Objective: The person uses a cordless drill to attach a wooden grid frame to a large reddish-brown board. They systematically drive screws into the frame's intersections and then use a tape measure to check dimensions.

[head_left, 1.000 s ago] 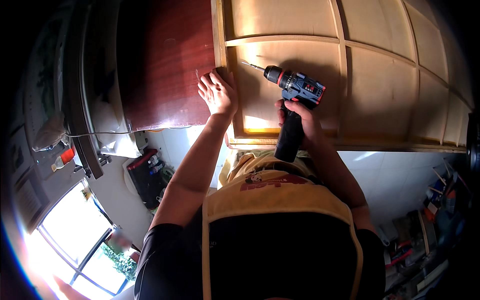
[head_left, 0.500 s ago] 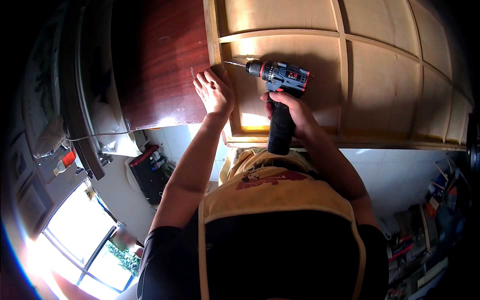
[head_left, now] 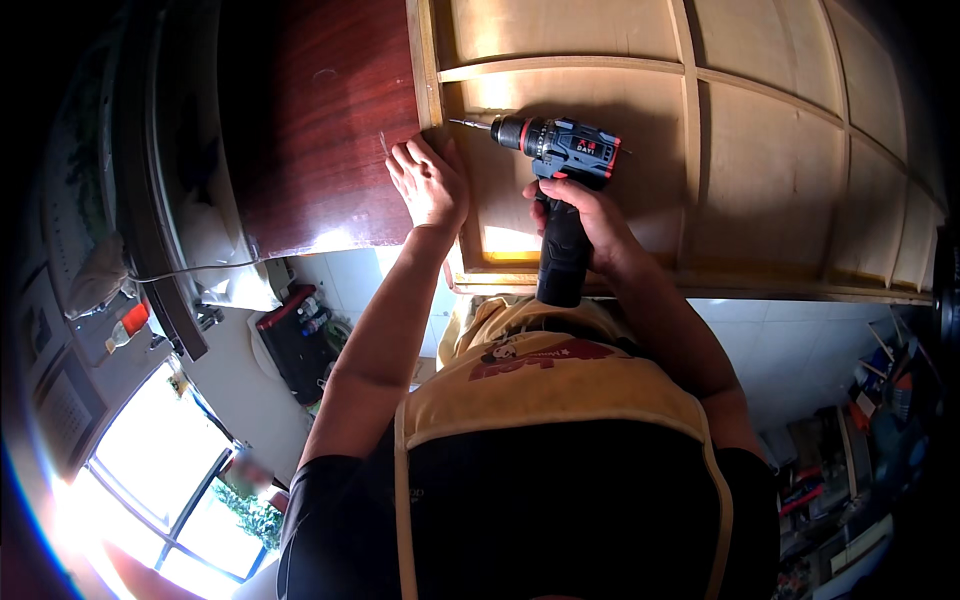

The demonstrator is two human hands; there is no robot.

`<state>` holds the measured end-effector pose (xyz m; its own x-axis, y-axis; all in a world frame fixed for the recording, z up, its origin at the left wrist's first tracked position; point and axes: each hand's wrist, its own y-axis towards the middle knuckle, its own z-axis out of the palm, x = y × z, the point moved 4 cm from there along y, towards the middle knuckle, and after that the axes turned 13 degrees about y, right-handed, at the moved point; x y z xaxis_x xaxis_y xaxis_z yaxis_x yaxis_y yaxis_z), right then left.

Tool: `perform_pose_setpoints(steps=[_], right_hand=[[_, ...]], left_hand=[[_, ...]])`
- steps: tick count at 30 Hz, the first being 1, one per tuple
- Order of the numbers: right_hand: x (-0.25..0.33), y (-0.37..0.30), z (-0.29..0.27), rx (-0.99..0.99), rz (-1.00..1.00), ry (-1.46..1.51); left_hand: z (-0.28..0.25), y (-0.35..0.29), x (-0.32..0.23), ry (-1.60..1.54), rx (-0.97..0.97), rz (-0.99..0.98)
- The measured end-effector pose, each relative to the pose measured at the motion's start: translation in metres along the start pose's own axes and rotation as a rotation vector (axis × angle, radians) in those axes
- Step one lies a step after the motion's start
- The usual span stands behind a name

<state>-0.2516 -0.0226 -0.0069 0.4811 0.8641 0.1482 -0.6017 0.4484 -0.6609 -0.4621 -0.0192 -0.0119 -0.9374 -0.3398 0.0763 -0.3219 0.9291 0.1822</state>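
A cordless drill [head_left: 565,205] lies in my right hand [head_left: 590,215], whose fingers wrap round its black grip. Its thin bit points left, with the tip just inside the left rail of a wooden frame panel [head_left: 760,150]. My left hand [head_left: 430,185] straddles that rail near its near corner. The thumb is on the inner side and the fingers are over the outer side, closed on the frame. The panel is pale wood, crossed by thin battens that split it into several bays. My left palm hides part of the rail.
A dark red wooden tabletop [head_left: 320,130] extends left of the panel. A cable [head_left: 195,269] runs along the table's near left side. A bright window [head_left: 160,440] is at lower left. Assorted items crowd a cluttered pile [head_left: 840,480] at lower right. My yellow apron [head_left: 550,390] is close below the panel's near edge.
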Motion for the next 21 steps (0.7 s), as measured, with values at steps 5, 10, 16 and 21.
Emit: perform_pose_setpoints(steps=[5, 10, 16, 21], right_hand=[[0.001, 0.003, -0.002, 0.007, 0.032, 0.025], [0.005, 0.004, 0.001, -0.033, -0.017, -0.029], [0.013, 0.007, 0.003, -0.046, 0.035, -0.084], [0.012, 0.01, 0.003, -0.049, 0.032, -0.061]], left_hand=[[-0.002, 0.001, -0.001, -0.005, -0.028, 0.025], [0.002, 0.0, 0.001, -0.015, -0.014, 0.036], [0.001, -0.002, 0.001, -0.027, 0.001, 0.017], [0.001, -0.002, 0.0, -0.042, 0.04, -0.011]])
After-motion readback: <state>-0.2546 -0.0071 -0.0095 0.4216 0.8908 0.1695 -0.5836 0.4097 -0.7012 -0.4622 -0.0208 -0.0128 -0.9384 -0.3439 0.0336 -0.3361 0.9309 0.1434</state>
